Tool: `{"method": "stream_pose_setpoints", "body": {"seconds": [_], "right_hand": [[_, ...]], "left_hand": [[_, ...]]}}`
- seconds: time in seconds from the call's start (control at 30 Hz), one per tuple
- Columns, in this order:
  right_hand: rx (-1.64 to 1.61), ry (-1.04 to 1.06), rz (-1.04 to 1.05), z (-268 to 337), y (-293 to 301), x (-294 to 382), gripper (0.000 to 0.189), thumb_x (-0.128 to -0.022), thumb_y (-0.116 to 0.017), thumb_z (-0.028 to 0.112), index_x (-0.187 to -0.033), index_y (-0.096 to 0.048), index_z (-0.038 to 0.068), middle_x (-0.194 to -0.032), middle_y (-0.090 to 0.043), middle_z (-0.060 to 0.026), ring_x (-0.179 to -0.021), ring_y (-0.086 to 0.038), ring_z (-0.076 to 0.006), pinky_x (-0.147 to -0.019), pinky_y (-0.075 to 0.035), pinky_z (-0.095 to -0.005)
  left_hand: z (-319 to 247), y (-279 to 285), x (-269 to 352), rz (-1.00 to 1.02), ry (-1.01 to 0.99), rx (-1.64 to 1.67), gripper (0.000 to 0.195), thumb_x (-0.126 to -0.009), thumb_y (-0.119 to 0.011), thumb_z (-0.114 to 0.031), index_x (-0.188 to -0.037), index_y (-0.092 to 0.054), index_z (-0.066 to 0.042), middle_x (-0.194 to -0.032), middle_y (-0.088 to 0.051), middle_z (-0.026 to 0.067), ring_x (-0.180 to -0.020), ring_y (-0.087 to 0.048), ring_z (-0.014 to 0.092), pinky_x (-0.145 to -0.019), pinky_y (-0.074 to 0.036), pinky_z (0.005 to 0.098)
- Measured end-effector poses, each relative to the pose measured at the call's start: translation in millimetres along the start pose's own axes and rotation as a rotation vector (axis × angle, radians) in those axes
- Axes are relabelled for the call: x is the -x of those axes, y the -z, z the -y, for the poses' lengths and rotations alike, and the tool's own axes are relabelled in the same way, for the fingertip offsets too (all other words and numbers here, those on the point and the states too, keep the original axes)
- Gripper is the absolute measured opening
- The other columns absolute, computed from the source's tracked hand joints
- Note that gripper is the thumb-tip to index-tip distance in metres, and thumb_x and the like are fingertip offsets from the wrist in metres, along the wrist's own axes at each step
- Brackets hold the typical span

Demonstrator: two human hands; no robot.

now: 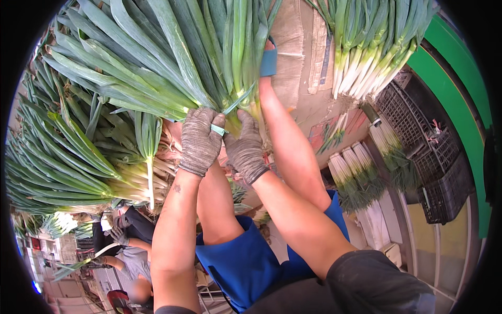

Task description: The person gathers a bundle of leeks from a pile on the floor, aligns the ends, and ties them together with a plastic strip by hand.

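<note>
A big bunch of green onions [172, 59], leek-like with broad leaves, spreads in front of me. A flat green tie [241, 98] runs across its lower stems. My left hand [202, 139], in a grey knitted glove, is closed on the tie, and a short end [218, 130] sticks out by the thumb. Close beside it, my right hand [247, 147], in a matching glove, grips the pale stems just below the tie. Its thumb points up along the stems; the fingers behind are partly hidden. The bunch's root ends are mostly covered by my hands.
More untied green onions [78, 157] are heaped at left. Another bunch [364, 62] lies at upper right near black plastic crates [427, 149]. Trimmed bundles [353, 176] stand below it. A co-worker [133, 255] at lower left holds one stalk [106, 250]. My blue sandal [268, 62] is beside the bunch.
</note>
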State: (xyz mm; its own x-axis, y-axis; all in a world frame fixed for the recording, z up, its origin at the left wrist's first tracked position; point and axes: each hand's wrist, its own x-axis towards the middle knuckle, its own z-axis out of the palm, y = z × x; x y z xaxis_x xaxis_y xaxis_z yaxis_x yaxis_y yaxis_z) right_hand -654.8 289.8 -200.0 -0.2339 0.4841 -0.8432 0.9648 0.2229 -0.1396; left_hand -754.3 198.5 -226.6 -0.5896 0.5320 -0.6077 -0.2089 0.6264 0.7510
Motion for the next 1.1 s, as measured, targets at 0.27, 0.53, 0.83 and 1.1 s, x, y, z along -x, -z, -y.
{"method": "stream_pose_setpoints", "body": {"seconds": [0.27, 0.53, 0.83, 1.1], "right_hand": [[0.181, 0.033, 0.161, -4, 23, -3, 0.074, -0.078, -0.071, 0.016, -0.145, -0.042, 0.005, -0.14, -0.045, -0.0236, -0.131, -0.044, -0.0423, -0.114, -0.036, -0.0453], [-0.07, -0.057, 0.226, 19, 24, -5, 0.074, -0.079, -0.067, 0.009, -0.148, -0.039, 0.004, -0.142, -0.046, -0.0236, -0.138, -0.04, -0.0396, -0.116, -0.034, -0.0426], [-0.6, -0.268, 0.341, -13, 4, 31, 0.025, -0.101, -0.057, 0.021, -0.12, -0.059, 0.004, -0.117, -0.065, -0.0125, -0.111, -0.061, -0.0224, -0.093, -0.053, -0.0375], [-1.036, -0.468, 0.658, -12, -35, 14, 0.025, -0.101, -0.057, 0.024, -0.118, -0.06, 0.006, -0.117, -0.064, -0.0109, -0.111, -0.06, -0.022, -0.097, -0.051, -0.0374]], "left_hand": [[-3, 4, 9, -0.028, 0.002, 0.001, 0.019, -0.093, -0.062, -0.015, -0.081, -0.059, -0.002, -0.08, -0.057, 0.0188, -0.081, -0.053, 0.041, -0.079, -0.042, 0.0488], [0, 3, 15, -0.076, 0.014, 0.028, 0.014, -0.091, -0.062, -0.012, -0.082, -0.06, -0.001, -0.081, -0.057, 0.0202, -0.083, -0.053, 0.042, -0.08, -0.042, 0.0507], [-43, 14, 16, 0.02, 0.18, -0.132, 0.011, -0.085, -0.06, -0.013, -0.087, -0.065, -0.004, -0.083, -0.065, 0.0198, -0.084, -0.063, 0.041, -0.077, -0.05, 0.0524], [-55, -4, 10, 0.076, 0.28, -0.542, 0.013, -0.082, -0.065, -0.017, -0.088, -0.063, -0.006, -0.092, -0.069, 0.0165, -0.086, -0.069, 0.035, -0.073, -0.053, 0.0476]]}}
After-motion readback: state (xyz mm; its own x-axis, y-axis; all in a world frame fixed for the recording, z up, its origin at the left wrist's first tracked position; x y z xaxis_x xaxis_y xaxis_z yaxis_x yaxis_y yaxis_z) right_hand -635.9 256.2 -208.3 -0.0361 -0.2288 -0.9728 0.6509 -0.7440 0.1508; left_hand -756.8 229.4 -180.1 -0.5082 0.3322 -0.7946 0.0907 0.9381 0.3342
